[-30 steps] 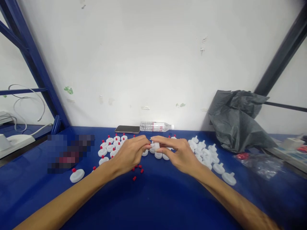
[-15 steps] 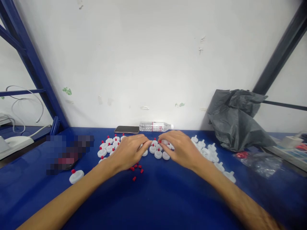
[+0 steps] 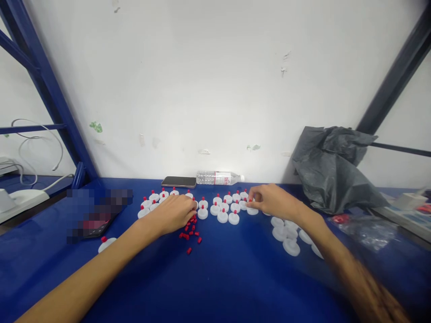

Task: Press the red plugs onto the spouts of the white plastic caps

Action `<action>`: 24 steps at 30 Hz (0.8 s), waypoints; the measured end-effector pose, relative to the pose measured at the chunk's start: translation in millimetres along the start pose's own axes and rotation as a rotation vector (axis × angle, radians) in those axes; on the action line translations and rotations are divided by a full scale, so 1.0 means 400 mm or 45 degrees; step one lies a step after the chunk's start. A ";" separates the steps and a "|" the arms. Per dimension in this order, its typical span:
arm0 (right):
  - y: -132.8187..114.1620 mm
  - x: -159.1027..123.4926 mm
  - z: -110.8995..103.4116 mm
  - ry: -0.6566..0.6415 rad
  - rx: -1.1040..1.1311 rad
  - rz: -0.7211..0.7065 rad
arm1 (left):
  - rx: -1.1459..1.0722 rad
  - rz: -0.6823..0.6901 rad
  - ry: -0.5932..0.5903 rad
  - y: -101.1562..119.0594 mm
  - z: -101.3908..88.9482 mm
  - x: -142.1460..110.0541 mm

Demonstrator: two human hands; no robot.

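Observation:
My right hand (image 3: 274,200) is closed, its fingertips pinching a white round lid with a red-capped nozzle (image 3: 252,210) at the right end of a group of similar lids. My left hand (image 3: 175,211) has its fingers bent down over a pile of small red caps (image 3: 191,227). Its fingertips are together at the pile's far edge, and what they hold is hidden. Between the hands, several white lids (image 3: 222,216) stand with red caps on their nozzles. More capped lids (image 3: 144,203) are partly behind my left hand.
White lids (image 3: 291,246) lie in a cluster under my right forearm. A water bottle (image 3: 220,178) and a phone (image 3: 178,181) lie along the wall. At right are a grey plastic bag (image 3: 333,166) and a clear bag (image 3: 370,231). One capped lid (image 3: 107,243) sits near my left forearm.
My hands have parted. The right one has moved right with a capped lid to the end of the group. The left one has drawn back down to the red caps.

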State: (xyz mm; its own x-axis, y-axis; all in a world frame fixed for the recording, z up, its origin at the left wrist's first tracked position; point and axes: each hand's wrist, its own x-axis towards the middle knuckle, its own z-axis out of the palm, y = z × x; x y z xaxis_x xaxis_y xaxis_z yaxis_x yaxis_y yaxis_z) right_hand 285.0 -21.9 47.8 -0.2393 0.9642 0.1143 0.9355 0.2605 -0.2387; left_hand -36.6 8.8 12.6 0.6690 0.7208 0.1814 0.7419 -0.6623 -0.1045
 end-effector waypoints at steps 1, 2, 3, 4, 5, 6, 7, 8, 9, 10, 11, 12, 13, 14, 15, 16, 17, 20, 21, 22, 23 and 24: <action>-0.002 0.000 0.006 -0.027 0.027 -0.002 | 0.026 0.005 -0.033 0.002 -0.001 0.001; -0.006 -0.001 0.011 -0.046 0.045 -0.009 | 0.048 0.009 -0.062 0.003 -0.002 0.002; -0.009 -0.002 0.015 -0.064 0.056 -0.019 | 0.063 0.010 -0.080 0.004 -0.004 0.003; -0.012 -0.003 0.017 -0.083 0.066 -0.028 | 0.068 0.009 -0.086 0.004 -0.006 0.004; -0.014 -0.004 0.017 -0.098 0.077 -0.037 | 0.070 0.009 -0.090 0.004 -0.008 0.004; -0.014 -0.004 0.015 -0.099 0.083 -0.044 | 0.072 0.010 -0.097 0.004 -0.009 0.004; -0.012 -0.003 0.012 -0.083 0.079 -0.046 | 0.075 0.009 -0.101 0.005 -0.010 0.004; -0.008 -0.002 0.009 -0.040 0.049 -0.034 | 0.077 0.007 -0.105 0.005 -0.011 0.003; -0.001 0.000 0.006 0.020 -0.003 -0.006 | 0.078 0.005 -0.107 0.006 -0.011 0.003; 0.007 0.003 0.003 0.088 -0.069 0.037 | 0.079 0.003 -0.108 0.007 -0.011 0.002; 0.018 0.005 0.002 0.149 -0.142 0.093 | 0.080 0.001 -0.107 0.009 -0.010 0.002; 0.029 0.008 0.003 0.197 -0.211 0.154 | 0.080 0.000 -0.107 0.011 -0.010 0.002; 0.042 0.009 0.006 0.226 -0.266 0.211 | 0.078 -0.001 -0.107 0.013 -0.011 0.002; 0.054 0.010 0.010 0.236 -0.302 0.257 | 0.076 -0.003 -0.105 0.015 -0.012 0.002; 0.065 0.010 0.016 0.231 -0.323 0.291 | 0.073 -0.006 -0.100 0.017 -0.014 0.002; 0.076 0.009 0.022 0.220 -0.339 0.317 | 0.068 -0.009 -0.095 0.019 -0.017 0.002; 0.084 0.007 0.029 0.203 -0.348 0.334 | 0.062 -0.011 -0.082 0.021 -0.021 0.002; 0.099 0.004 0.046 0.160 -0.349 0.352 | 0.027 -0.033 0.012 0.026 -0.033 0.002; 0.101 0.003 0.049 0.153 -0.344 0.351 | 0.007 -0.046 0.053 0.028 -0.036 0.003; 0.102 0.004 0.051 0.149 -0.337 0.349 | -0.016 -0.060 0.092 0.029 -0.038 0.004; 0.102 0.004 0.052 0.147 -0.327 0.346 | -0.039 -0.073 0.124 0.029 -0.039 0.004; 0.102 0.005 0.051 0.148 -0.315 0.342 | -0.059 -0.082 0.145 0.029 -0.039 0.005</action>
State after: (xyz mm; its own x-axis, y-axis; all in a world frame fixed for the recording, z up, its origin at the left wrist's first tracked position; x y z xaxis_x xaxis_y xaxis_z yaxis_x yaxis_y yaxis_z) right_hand 317.5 -8.2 18.6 0.0408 0.9806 0.1915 0.9987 -0.0344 -0.0363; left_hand -27.3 -0.7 27.1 0.6089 0.7358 0.2962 0.7783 -0.6263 -0.0442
